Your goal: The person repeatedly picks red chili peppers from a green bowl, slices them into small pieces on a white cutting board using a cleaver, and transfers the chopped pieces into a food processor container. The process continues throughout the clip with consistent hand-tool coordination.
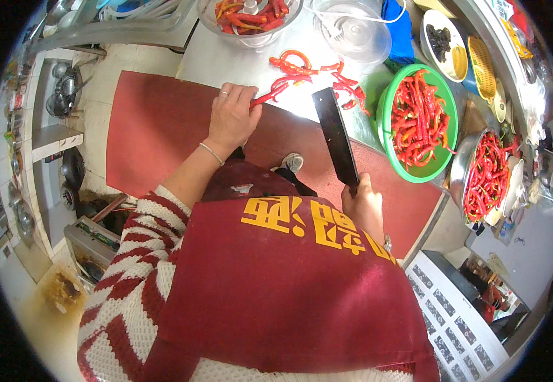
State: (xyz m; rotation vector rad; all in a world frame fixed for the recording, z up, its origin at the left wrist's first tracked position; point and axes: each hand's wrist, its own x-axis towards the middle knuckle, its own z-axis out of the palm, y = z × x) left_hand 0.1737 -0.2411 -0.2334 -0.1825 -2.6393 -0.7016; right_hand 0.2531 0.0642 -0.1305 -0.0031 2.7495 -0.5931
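Observation:
My left hand [233, 112], with a ring and a bracelet, is at the near edge of the metal worktop [238, 62]. Between its thumb and fingers it has the end of a red chili pepper [272, 94]. My right hand [363, 203] grips a cleaver [334, 136] by the handle, its dark broad blade pointing away from me over the counter's edge. Several whole peppers [295, 64] lie beyond my left hand. Short cut pieces [349, 104] are scattered just past the blade's tip.
A clear bowl [250, 36] of cut peppers stands at the back, beside an empty clear bowl [353, 31] with a cable across it. To the right are a green basin [385, 143] and a steel bowl [458, 176], both full of peppers. A white dish [429, 21] holds something dark.

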